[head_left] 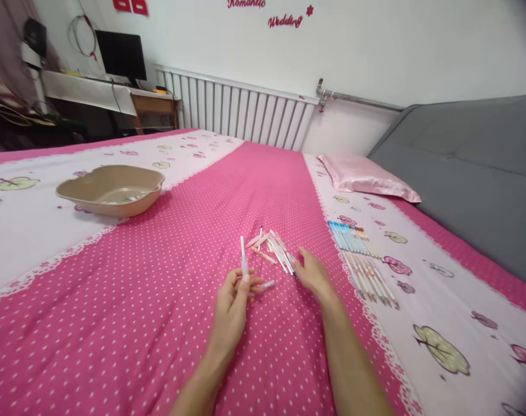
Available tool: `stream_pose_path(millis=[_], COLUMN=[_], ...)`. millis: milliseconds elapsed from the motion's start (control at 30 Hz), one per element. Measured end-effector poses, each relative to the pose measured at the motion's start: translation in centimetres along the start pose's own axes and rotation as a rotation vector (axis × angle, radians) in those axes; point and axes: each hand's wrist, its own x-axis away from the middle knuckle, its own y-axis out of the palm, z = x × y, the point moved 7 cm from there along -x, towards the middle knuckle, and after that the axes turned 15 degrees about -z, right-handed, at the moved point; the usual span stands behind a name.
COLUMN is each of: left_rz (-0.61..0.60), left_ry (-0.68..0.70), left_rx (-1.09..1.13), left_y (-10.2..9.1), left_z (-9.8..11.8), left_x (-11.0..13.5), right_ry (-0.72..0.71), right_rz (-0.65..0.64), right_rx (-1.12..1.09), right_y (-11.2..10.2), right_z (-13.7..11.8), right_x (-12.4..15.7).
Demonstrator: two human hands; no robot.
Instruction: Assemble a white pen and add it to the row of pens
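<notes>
Left hand (234, 297), lower centre, grips pen (243, 257) upright; right hand (313, 273) beside it touches pen pile (271, 247), grip unclear.

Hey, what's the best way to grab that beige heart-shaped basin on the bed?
Take the basin by its near rim, coming down from above to pinch it: it sits upright and open on the bedsheet, and its flared lip overhangs the wall.

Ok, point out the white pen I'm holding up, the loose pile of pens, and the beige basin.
white pen (243, 254): head view, middle of its barrel.
pile of pens (272, 248): head view, centre of the heap.
beige basin (115, 209): head view, its near outer wall.
</notes>
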Motion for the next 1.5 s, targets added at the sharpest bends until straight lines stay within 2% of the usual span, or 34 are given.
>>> stream_pose_path(millis=[133, 267, 400, 567, 700, 867, 933, 1100, 1200, 1400, 1500], left_rz=[0.057, 0.119, 0.121, 0.125, 0.133, 0.140, 0.143, 0.150, 0.155, 0.149, 0.147], left_ry=[-0.056, -0.100, -0.120, -0.115, -0.116, -0.110, -0.111, -0.106, -0.111, -0.125, -0.120], left_rx=[-0.014, 0.001, -0.007, 0.000, -0.012, -0.005, -0.001, 0.012, 0.026, 0.018, 0.007], left_y=[-0.6, -1.3, -1.5, -1.5, -1.5, -1.6, -1.6, -1.5, -1.5, -1.5, -1.5], left_z=[-1.0, -1.6, -1.7, -1.7, -1.7, -1.7, -1.7, -1.6, -1.5, -1.6, -1.5], left_x=[-0.1, 0.0, 0.0, 0.1, 0.1, 0.1, 0.2, 0.2, 0.3, 0.3, 0.3], right_ry=[-0.143, -0.252, -0.188, -0.036, -0.055, 0.001, -0.026, -0.216, -0.278, -0.225, -0.175], right_rz=[-0.113, -0.183, -0.155, -0.134, -0.185, -0.123, -0.131, -0.181, -0.225, -0.193, -0.124], right_rx=[0.031, -0.039, -0.138, -0.062, -0.038, -0.019, -0.013, 0.037, 0.009, 0.017, 0.039], right_y=[2.0, 2.4, 1.5, 1.0, 1.2, 0.4, 0.6, 2.1, 2.6, 2.0, 1.3], right_z=[-1.5, -2.5, -1.4, 0.2, -0.2, -0.1, -0.5, -2.5, -2.8, -2.1, -2.3], right_x=[-0.3, 0.1, 0.0, 0.1, 0.3, 0.5, 0.5, 0.5, 0.5, 0.5, 0.7])
